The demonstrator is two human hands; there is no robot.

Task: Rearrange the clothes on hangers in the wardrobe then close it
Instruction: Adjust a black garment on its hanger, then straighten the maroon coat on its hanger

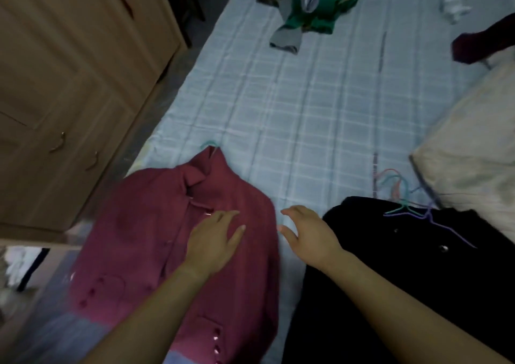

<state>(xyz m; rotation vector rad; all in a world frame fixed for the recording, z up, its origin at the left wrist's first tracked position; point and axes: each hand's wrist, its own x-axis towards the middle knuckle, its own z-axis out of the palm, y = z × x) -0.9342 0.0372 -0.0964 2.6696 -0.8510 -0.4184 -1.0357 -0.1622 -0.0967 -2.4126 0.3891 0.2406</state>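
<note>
- I see two hands, both bare and both holding nothing.
- My left hand (214,238) lies flat on the chest of the maroon shirt (133,252), fingers straight and spread wide.
- My right hand (306,232) is over the bed sheet (306,113) in the gap between the maroon shirt and the black garment (390,280). Its fingers are loose and a little bent, and I cannot tell whether it touches the sheet.
- One maroon shirt lies face up on the near left of the bed, buttoned, with one teal hanger hook (209,144) poking out of its collar.
- One black garment lies on the near right, beside the shirt but apart from it.
- Loose hangers (401,196) rest in a tangle on the black garment's top edge. I make out three colours, pink, teal and purple, but the exact count is unclear.
- One mixed pile of clothes (312,4), green, grey and dark, sits at the far end of the bed.
- One dark red garment (479,40) lies at the far right, above one cream pillow (473,146).
- The wardrobe (69,57) stands to the left of the bed, with two handles (58,142) showing on doors that look closed.
</note>
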